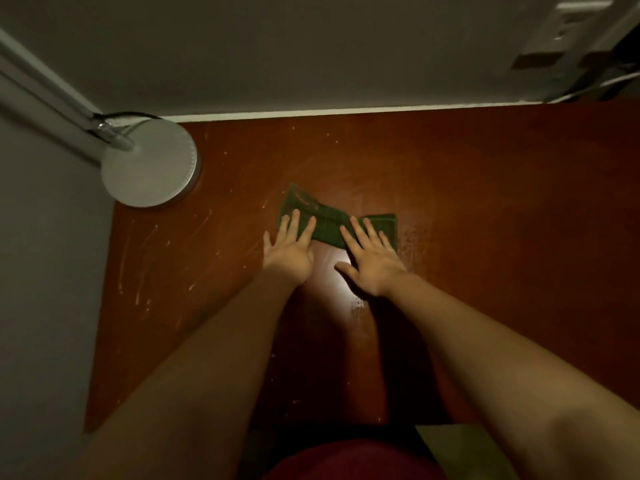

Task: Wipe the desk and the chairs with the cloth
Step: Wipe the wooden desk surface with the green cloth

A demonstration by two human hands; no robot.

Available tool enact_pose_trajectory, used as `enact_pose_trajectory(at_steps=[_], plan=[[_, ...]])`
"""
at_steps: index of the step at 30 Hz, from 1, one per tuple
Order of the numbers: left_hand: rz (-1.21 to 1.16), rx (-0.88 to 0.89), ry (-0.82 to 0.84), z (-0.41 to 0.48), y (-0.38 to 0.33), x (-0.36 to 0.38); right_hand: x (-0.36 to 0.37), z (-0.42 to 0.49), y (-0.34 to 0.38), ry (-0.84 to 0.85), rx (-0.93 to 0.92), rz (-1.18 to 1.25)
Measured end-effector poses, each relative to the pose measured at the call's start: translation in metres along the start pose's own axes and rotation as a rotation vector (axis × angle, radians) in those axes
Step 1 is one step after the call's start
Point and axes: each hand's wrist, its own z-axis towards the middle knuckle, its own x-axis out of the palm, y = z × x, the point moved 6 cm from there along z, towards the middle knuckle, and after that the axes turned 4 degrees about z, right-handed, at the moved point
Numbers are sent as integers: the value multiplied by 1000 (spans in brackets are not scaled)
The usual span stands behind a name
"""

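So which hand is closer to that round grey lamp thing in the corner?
Left. The left hand lies flat on the green cloth, to the right of the lamp. The right hand lies on the cloth's other end, farther right.

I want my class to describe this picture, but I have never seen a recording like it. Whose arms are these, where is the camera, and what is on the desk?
There is no machine here. A person wears a wide-angle camera on the head, so you look forward and down along their own bare arms. The left hand and the right hand lie flat, fingers straight, on a folded green cloth, pressing it to the brown desk. Nothing is gripped; the cloth is only pressed. At the desk's far left corner is a round grey lamp disc on a metal arm. Pale streaks mark the desk's left part. Behind it is a plain wall.
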Motion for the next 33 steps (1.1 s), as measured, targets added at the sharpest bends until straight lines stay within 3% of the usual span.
enact_pose_trajectory(at_steps=[20, 25, 33], plan=[[48, -80, 86, -162, -36, 121, 130, -150, 11, 15, -38, -34], [36, -79, 95, -199, -57, 151, 158, -196, 0, -55, -80, -62], [93, -3, 60, -237, -86, 185, 195, -246, -16, -99, 29, -94]])
